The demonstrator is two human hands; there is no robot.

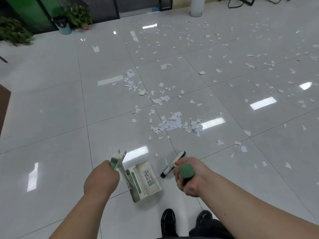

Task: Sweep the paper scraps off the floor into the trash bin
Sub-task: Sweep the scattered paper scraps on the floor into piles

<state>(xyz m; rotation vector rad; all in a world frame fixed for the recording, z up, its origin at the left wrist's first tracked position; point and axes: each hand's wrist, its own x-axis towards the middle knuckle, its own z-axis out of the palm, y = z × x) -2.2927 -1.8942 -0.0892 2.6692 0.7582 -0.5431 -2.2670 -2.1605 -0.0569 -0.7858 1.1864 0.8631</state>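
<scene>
White paper scraps litter the glossy tiled floor, with a dense pile [172, 124] just ahead of me and a looser trail [136, 83] further off. Many single scraps spread to the far right. My left hand [101, 178] grips the upright handle of a white and green dustpan [144, 181], which sits near my feet. My right hand [188, 175] grips the green-capped handle of a broom; its white head with black bristles [173, 164] is down at the floor right of the dustpan. A grey bin with a black liner [62, 25] stands far back left.
Potted plants [78, 14] flank the bin along a green and dark glass wall. A white pillar base [196, 7] and black chair legs [241, 1] are at the back. A brown furniture edge [4, 107] shows at left. My black shoes [168, 221] are below.
</scene>
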